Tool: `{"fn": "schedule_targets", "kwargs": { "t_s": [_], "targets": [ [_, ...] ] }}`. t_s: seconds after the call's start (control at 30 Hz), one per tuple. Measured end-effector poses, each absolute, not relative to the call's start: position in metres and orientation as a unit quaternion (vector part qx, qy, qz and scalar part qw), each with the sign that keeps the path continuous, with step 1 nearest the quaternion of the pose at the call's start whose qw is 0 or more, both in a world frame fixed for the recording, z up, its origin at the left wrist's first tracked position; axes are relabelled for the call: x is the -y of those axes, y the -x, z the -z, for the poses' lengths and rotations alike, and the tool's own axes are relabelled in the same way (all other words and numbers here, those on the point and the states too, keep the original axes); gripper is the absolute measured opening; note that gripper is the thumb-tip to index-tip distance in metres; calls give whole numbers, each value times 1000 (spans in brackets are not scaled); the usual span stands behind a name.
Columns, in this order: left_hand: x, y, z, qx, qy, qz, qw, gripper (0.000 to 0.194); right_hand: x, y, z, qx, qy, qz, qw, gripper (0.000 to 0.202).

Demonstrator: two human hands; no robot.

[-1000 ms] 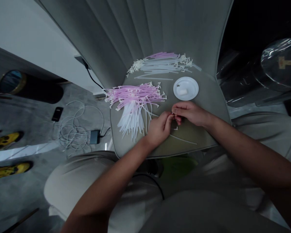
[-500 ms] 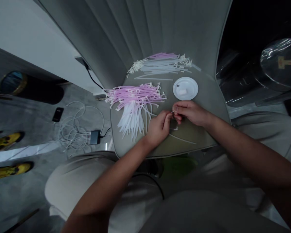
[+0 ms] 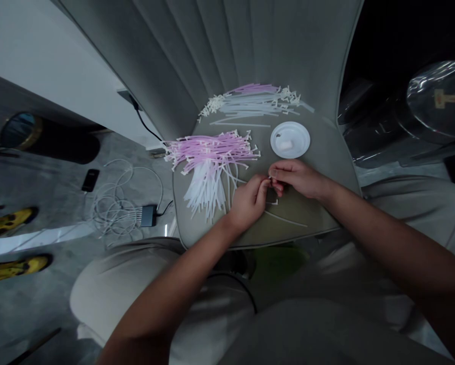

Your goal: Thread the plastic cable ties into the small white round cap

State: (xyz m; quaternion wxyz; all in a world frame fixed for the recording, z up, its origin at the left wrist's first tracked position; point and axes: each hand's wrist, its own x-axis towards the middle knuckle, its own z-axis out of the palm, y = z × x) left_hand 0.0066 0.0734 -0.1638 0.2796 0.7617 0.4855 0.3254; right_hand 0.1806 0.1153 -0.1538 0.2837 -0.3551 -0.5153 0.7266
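Observation:
My left hand (image 3: 249,200) is closed in a pinch in front of the chair's cushion. My right hand (image 3: 298,178) pinches too, its fingertips meeting those of the left. A tiny pale bit shows between the fingertips, too small to name. Left of my left hand lies a pile of pink strips (image 3: 216,147) with small white end pieces. Plain white strips (image 3: 206,190) fan out below the pink ones. A single thin white strip (image 3: 287,219) lies beneath my hands, beside a small white end piece (image 3: 275,202). Beyond my right hand is a white dish (image 3: 290,139) holding a small white block (image 3: 286,145).
Another bundle of white and pink strips (image 3: 254,104) lies against the backrest of the grey chair (image 3: 326,213). On the floor at left are coiled white cables (image 3: 115,203), a black power block (image 3: 149,215) and a phone-like device (image 3: 90,180). Clear plastic-wrapped items (image 3: 438,101) stand at right.
My hands stay pinched together at the same spot, with only a very slight shift of the right fingers. The strips and dish have not moved.

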Motion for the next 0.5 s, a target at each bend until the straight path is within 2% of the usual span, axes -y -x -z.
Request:
{"fn": "schedule_targets", "kwargs": {
  "t_s": [0.5],
  "targets": [
    [-72, -6, 163, -491, -767, -309, 274, 33, -116, -180, 152, 516, 356, -729, 275, 28]
  ]
}}
